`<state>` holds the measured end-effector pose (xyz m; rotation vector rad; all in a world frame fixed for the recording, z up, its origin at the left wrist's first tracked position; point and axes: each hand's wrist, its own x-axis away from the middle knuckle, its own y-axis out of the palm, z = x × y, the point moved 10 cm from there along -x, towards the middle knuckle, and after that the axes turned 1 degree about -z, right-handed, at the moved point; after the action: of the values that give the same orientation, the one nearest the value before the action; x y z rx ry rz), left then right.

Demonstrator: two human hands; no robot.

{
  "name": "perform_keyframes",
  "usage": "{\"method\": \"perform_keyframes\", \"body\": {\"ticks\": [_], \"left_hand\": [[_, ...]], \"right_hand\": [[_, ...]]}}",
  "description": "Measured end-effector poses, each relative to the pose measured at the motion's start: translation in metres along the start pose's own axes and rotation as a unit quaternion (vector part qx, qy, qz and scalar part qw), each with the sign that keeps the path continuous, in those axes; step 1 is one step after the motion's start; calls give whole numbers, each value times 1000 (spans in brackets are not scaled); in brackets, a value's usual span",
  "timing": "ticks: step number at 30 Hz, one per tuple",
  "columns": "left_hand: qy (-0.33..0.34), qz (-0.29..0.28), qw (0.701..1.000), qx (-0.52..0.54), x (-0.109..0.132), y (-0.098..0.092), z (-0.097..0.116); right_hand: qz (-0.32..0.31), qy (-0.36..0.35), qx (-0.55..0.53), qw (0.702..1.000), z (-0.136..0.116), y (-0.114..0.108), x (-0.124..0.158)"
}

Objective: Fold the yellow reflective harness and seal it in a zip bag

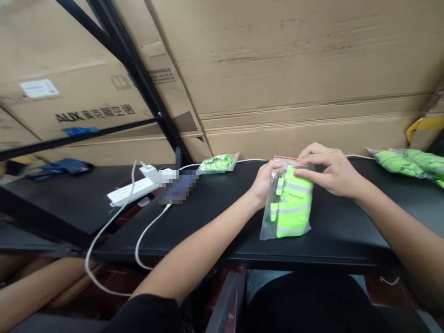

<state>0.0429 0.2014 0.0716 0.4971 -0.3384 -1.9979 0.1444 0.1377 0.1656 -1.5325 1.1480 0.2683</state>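
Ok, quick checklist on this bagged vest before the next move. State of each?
1. Both hands on the bag: ok. The left hand holds the side of the clear bag, and the right hand pinches its top.
2. Hi-vis vest inside the bag: ok, nothing shows poking out.
3. Red-edged seal closed: cannot tell, the fingers and the angle hide it.
4. Bag bottom on the table: ok, it appears to rest there.
5. White cable away from the bag: cannot tell, it passes right behind the bag's top.
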Motion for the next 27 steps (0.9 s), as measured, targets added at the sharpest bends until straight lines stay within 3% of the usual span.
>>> {"method": "perform_keyframes", "body": {"ticks": [4, 8, 15, 20, 27], "left_hand": [[18, -27, 999, -11, 6, 11, 5], [33, 0, 999, -20, 10, 12, 5], [86, 10, 994, -60, 15, 19, 16], [81, 1, 995, -57, 16, 21, 16], [126, 58, 986, -94, 19, 12, 27]], "right_hand": [[38, -37, 85, 995, -5, -11, 2], [65, -49, 132, 988, -10, -15, 5], [94, -7, 100, 990, 0, -17, 7], [89, -15, 96, 991, 1, -22, 8], [76, 12, 3, 997, 2, -20, 9]]}}
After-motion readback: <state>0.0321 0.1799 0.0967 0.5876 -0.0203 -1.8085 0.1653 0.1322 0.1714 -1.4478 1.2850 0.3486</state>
